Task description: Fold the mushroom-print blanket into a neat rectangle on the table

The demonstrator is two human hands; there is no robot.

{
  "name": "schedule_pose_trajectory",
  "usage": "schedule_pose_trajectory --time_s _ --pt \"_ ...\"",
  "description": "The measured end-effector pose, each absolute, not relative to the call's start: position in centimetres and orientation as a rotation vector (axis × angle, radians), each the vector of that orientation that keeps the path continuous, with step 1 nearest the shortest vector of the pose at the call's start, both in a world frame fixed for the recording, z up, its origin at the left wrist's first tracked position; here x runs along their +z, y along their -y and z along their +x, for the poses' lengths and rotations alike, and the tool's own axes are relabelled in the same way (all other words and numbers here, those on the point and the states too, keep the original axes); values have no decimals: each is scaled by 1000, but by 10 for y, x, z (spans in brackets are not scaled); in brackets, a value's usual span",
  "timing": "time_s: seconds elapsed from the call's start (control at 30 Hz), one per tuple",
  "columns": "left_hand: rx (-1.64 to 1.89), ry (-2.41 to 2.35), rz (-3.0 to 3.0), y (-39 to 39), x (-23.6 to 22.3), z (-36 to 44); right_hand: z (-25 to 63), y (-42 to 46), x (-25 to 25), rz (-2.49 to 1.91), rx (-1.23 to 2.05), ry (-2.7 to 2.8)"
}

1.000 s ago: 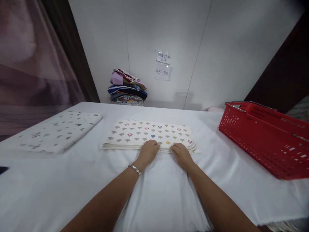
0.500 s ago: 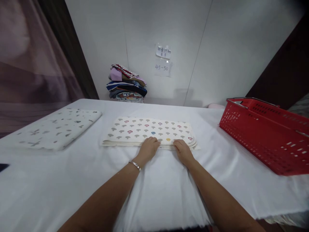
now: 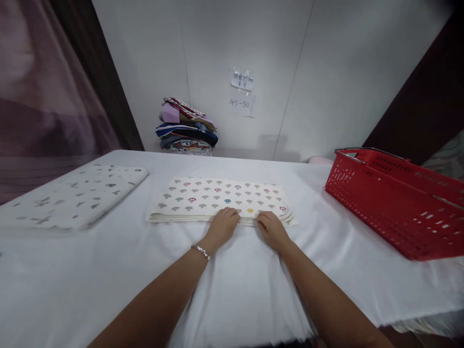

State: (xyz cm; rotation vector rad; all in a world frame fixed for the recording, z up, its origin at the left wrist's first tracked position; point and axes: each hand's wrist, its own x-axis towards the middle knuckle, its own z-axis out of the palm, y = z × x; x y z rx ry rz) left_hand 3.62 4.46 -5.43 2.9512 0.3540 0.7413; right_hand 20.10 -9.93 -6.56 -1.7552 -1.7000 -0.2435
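Observation:
A cream cloth (image 3: 206, 196) printed with grey, red, blue and yellow mushrooms lies folded in several layers in the middle of the table. At its near edge, left of the yellow mushroom, my left hand (image 3: 224, 226) has its fingers curled closed on the layers; a silver bracelet circles that wrist. My right hand (image 3: 272, 230) pinches the same edge a little farther right. Both thumbs are largely hidden. Off to the left lies another folded white cloth (image 3: 83, 195) with grey and dark prints, apart from both hands.
A white sheet (image 3: 119, 270) covers the table and wrinkles around my forearms. On the right stands a red perforated basket (image 3: 384, 208) with metal handles. Folded fabrics are piled in a stack (image 3: 186, 126) at the back against the wall, where paper signs (image 3: 242, 92) hang.
The whole view has shifted slightly, so things appear a little farther left. Both hands keep their places on the near edge of the mushroom cloth, which looks the same.

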Motion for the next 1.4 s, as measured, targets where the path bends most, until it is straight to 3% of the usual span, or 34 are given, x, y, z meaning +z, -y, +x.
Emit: schedule_pose_trajectory --time_s 0.47,1.4 --pt "764 -398 3085 -42 -56 41 199 97 -67 -1937 -476 1739" --pt "740 -404 3080 -42 -58 44 198 95 -70 -1938 -424 1724"
